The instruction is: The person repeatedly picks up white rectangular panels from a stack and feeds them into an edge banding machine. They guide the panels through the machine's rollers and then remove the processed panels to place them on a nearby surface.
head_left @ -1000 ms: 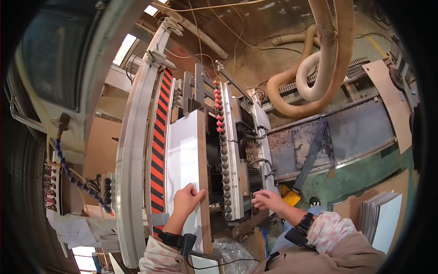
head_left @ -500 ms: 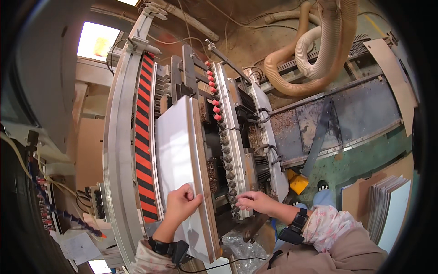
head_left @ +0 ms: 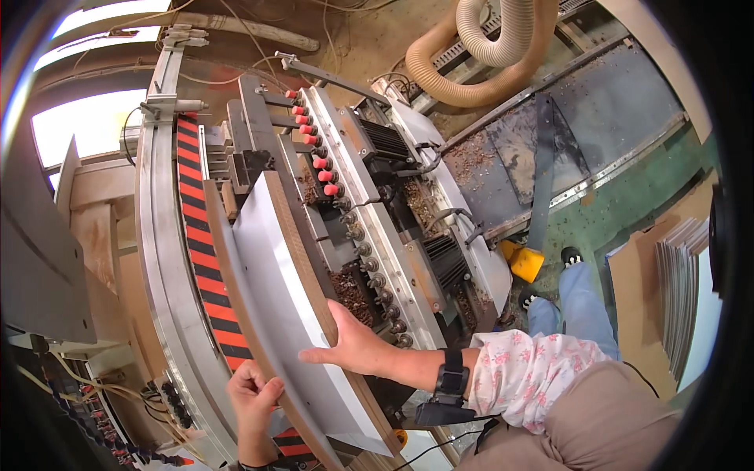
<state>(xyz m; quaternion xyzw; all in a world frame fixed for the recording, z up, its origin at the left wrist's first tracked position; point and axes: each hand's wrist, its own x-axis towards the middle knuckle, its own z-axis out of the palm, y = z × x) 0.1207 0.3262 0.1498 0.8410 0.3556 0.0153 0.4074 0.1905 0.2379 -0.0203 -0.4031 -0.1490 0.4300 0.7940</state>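
Note:
My left hand [head_left: 254,395] is closed around the lower left edge of a white panel [head_left: 269,339] with a brown edge, which is tilted up on its side. Beside it, a second white panel [head_left: 287,267] with a thick brown edge lies on the machine bed. Over this second panel reaches my right hand [head_left: 351,343], its thumb and fingers spread apart. Its fingers are by the brown edge, and whether they touch it I cannot tell. Right of the panels runs a row of drill spindles [head_left: 363,249], several with red caps [head_left: 323,163].
A red-and-black striped strip [head_left: 198,243] and a metal beam [head_left: 157,259] run along the left. Wood chips [head_left: 349,294] lie in the machine. At right are a hose [head_left: 440,74], a yellow part [head_left: 524,261] and a stack of boards [head_left: 679,286].
My left hand has moved left and taken hold of a panel, which is now tilted up. My right hand has swung left over the panels and spread its fingers. The view has shifted.

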